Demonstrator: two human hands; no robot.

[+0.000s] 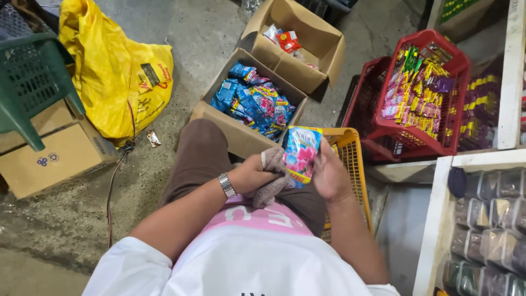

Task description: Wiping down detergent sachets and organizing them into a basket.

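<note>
Head view: both hands meet over the lap. The right hand (330, 174) is clamped on the edge of a pink-and-blue sachet pack (301, 153), held upright, while the left hand (253, 176) grips a grey-brown cloth (272, 178) pressed against the pack's side. The pack looks light, soft and crinkly, its glossy film likely slippery; pinching it by the side edges seems safest. Behind it sits a cardboard box (219, 112) of blue packets, and a yellow basket (350, 159) beside the knee.

Pink-and-blue flowered sachet (301, 154) — grey-brown cloth (272, 181) — yellow basket (350, 159).
</note>
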